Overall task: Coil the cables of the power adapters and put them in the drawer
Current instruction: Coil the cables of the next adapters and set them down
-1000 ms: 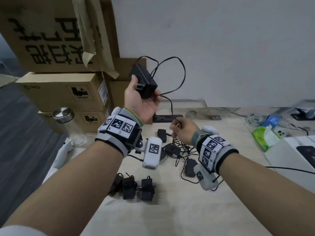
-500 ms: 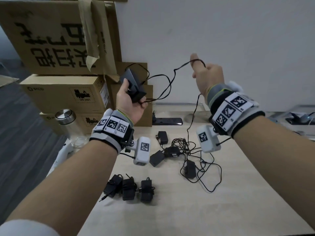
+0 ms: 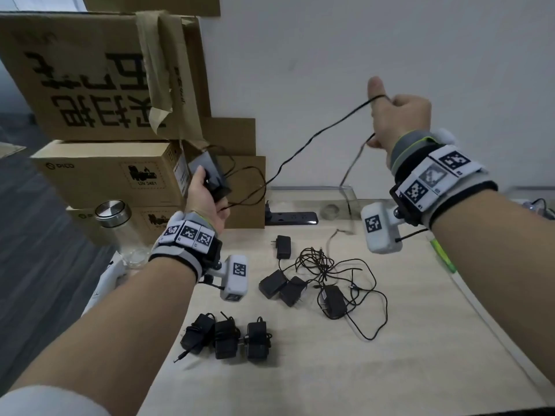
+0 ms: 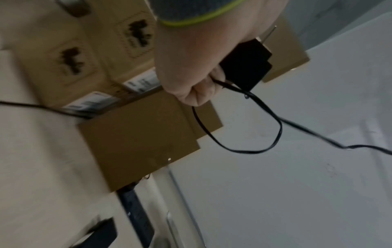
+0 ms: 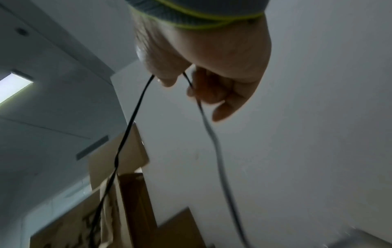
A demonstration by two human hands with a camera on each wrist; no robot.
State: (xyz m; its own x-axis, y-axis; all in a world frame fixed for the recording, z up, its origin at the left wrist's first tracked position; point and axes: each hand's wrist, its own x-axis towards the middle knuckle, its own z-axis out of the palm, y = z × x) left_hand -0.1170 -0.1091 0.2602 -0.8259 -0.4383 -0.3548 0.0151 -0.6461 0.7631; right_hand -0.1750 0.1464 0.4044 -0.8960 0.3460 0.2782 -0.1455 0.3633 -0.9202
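Note:
My left hand (image 3: 207, 195) (image 4: 191, 80) grips a black power adapter (image 3: 208, 172) (image 4: 247, 63) raised in front of the boxes, with a small loop of its cable (image 4: 239, 134) hanging below. That cable (image 3: 318, 133) (image 5: 131, 120) stretches up to my right hand (image 3: 396, 118) (image 5: 203, 72), which holds it high at the right, thumb up, the tail drooping to the table. Three adapters with coiled cables (image 3: 228, 337) lie in a row near me. Several uncoiled adapters (image 3: 300, 286) with tangled cables lie mid-table. No drawer is in view.
Stacked cardboard boxes (image 3: 108, 85) stand at the back left by the white wall. A glass jar with a metal lid (image 3: 117, 226) sits at the table's left edge. A black power strip (image 3: 291, 217) lies along the back of the wooden table (image 3: 330, 370).
My right hand went from the tangle on the table up and to the right, pulling the cable taut. My left hand with the adapter drifted left and lower.

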